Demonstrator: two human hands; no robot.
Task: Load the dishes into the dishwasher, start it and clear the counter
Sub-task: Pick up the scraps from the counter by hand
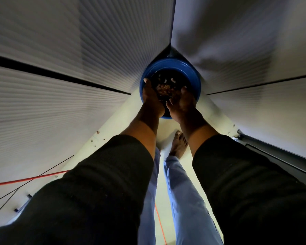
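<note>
Blue bin (pixel 192 76) held food scraps (pixel 164 89) beneath the left hand (pixel 151 96) and right hand (pixel 182 101), fingers' hold unclear; clearing seemingly underway, dishwasher loading unseen.

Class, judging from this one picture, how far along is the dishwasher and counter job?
Done: nothing shown; no dishwasher or counter is plainly in view. In hand: the left hand and right hand reach over a blue bin with food scraps between them. Left: crumbs lie on the floor; loading and starting cannot be judged.

The pale floor (pixel 165 129) carries a blue bin (pixel 192 72) in the cabinet corner. Near the bin, toward the camera, stands a bare foot (pixel 177 145). A thin red cord (pixel 160 225) lies beyond the foot.
</note>
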